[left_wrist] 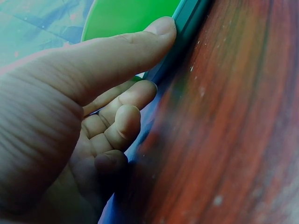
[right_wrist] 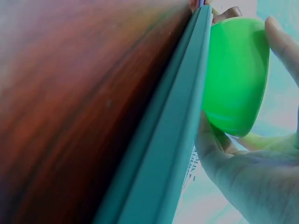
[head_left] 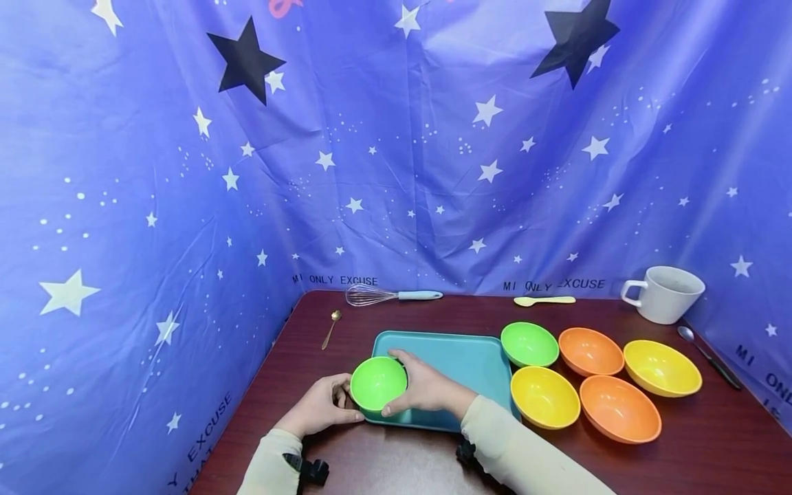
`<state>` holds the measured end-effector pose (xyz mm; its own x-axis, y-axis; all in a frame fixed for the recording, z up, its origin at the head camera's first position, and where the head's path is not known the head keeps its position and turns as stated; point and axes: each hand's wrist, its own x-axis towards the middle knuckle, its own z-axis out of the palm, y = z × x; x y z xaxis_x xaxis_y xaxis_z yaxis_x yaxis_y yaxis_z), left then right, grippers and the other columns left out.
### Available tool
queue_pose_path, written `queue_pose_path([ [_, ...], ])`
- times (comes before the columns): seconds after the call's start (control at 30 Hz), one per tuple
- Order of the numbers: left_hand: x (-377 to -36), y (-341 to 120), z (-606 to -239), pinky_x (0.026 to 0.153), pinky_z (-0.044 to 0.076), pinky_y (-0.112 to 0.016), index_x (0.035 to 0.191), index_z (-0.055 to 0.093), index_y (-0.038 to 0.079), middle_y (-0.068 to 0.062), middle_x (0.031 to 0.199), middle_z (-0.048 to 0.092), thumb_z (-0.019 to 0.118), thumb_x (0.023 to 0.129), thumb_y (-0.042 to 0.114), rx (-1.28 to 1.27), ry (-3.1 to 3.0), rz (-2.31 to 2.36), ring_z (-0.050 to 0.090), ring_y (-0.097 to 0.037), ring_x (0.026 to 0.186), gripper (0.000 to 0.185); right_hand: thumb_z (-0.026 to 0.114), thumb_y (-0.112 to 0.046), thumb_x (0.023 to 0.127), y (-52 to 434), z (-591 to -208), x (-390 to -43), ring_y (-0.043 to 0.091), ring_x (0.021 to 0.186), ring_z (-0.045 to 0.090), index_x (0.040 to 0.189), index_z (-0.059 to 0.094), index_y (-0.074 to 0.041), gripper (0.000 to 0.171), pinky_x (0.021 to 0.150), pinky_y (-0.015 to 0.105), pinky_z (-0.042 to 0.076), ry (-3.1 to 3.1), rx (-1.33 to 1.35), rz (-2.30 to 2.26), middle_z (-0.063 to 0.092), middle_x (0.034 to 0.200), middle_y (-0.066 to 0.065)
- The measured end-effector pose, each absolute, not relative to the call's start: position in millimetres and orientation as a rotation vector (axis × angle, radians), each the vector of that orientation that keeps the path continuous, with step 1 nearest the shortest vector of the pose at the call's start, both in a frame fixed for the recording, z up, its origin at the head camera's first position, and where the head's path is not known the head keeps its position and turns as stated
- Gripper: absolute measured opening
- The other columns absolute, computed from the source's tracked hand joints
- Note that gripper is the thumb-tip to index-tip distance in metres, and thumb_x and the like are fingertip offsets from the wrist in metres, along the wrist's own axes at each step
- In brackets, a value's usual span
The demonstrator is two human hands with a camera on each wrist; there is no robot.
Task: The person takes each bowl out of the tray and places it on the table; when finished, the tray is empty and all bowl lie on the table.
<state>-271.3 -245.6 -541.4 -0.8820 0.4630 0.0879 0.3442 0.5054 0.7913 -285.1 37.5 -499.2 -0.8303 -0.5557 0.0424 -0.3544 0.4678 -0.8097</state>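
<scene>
A bright green bowl (head_left: pixel 379 383) stands upright at the left end of a teal tray (head_left: pixel 458 350). My right hand (head_left: pixel 427 385) grips this bowl from its right side, thumb near and fingers far. In the right wrist view the green bowl (right_wrist: pixel 236 74) has its base at the tray rim (right_wrist: pixel 173 126); whether it bears fully on the tray, I cannot tell. My left hand (head_left: pixel 324 405) is at the tray's near left corner, beside the bowl. In the left wrist view its thumb (left_wrist: pixel 126 56) and bent fingers pinch the tray's edge.
Right of the tray stand another green bowl (head_left: pixel 529 344), two orange bowls (head_left: pixel 590 352) and two yellow bowls (head_left: pixel 544 399). A whisk (head_left: pixel 392 295), a small gold spoon (head_left: pixel 332 330), a pale yellow spoon (head_left: pixel 544 300), a white mug (head_left: pixel 665 295) and a black-handled spoon (head_left: pixel 711 357) lie around.
</scene>
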Motion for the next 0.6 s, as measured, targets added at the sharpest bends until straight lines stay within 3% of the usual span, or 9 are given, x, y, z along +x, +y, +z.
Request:
queue_pose_path([
  [0.3, -269.5, -245.4, -538.4, 0.059, 0.051, -0.025, 0.111, 0.068, 0.021, 0.005, 0.075, 0.063, 0.095, 0.078, 0.031, 0.718, 2.609, 1.313, 0.059, -0.009, 0.065, 0.044, 0.103, -0.037, 0.062, 31.1, -501.4, -284.0, 0.04, 0.137, 0.048, 0.16, 0.037, -0.002, 0.123, 0.11, 0.061, 0.04, 2.519, -0.776, -1.281, 0.044, 0.157, 0.021],
  [0.6, -270.2, -245.6, -539.8, 0.059, 0.05, -0.025, 0.107, 0.067, 0.022, 0.003, 0.076, 0.063, 0.095, 0.078, 0.031, 0.706, 2.608, 1.308, 0.059, -0.008, 0.065, 0.042, 0.103, -0.036, 0.06, 31.3, -499.7, -281.6, 0.035, 0.129, 0.054, 0.159, 0.039, -0.005, 0.121, 0.105, 0.059, 0.045, 2.53, -0.757, -1.312, 0.048, 0.151, 0.017],
])
